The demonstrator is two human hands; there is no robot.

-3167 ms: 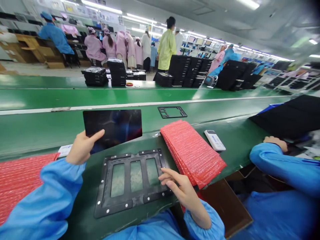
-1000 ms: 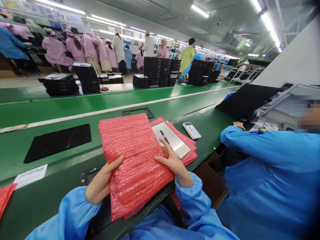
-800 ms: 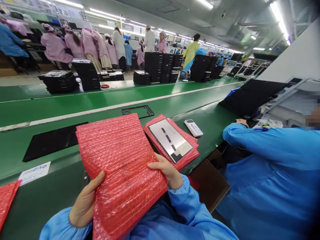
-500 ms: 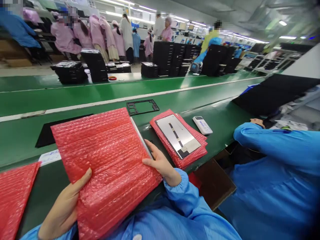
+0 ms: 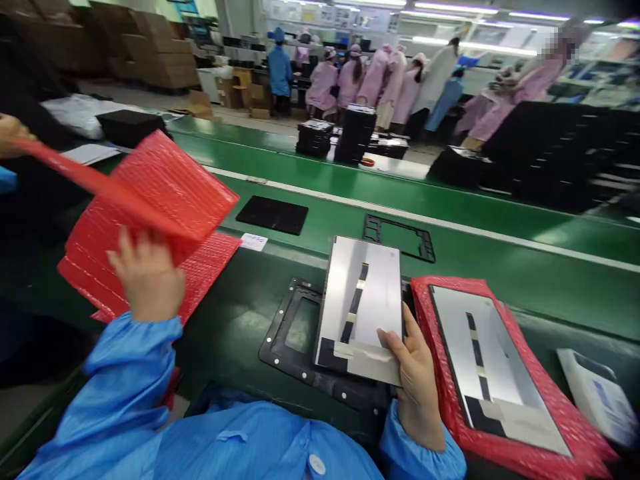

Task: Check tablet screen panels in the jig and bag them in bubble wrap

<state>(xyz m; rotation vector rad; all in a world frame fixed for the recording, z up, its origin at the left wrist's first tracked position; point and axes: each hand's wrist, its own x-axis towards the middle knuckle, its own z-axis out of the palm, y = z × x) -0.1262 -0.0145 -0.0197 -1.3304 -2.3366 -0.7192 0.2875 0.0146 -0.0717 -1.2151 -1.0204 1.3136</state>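
Note:
My right hand (image 5: 417,373) grips a flat display panel (image 5: 373,293) by its lower right edge, thumb on top. The panel's silvery back carries a dark flex strip, and it is held above a black frame (image 5: 280,333) with white dots. My left hand (image 5: 150,277) is blurred, its fingers stretched out and apart against a pile of red bubble-wrap bags (image 5: 205,273). One red bag (image 5: 135,207) there is smeared by motion. At the far left another person's hand (image 5: 13,133) holds the end of a red bag.
A second display panel (image 5: 495,360) lies on red bubble bags (image 5: 565,413) at right, beside a white device (image 5: 597,393). Further back lie a black plate (image 5: 273,215), a white label (image 5: 253,242) and a thin black frame (image 5: 425,243) on the green bench (image 5: 320,250).
The panel has come out of the red bag and stays in my right hand. My left hand has moved left to the bag pile. The view has turned left, revealing the black frame.

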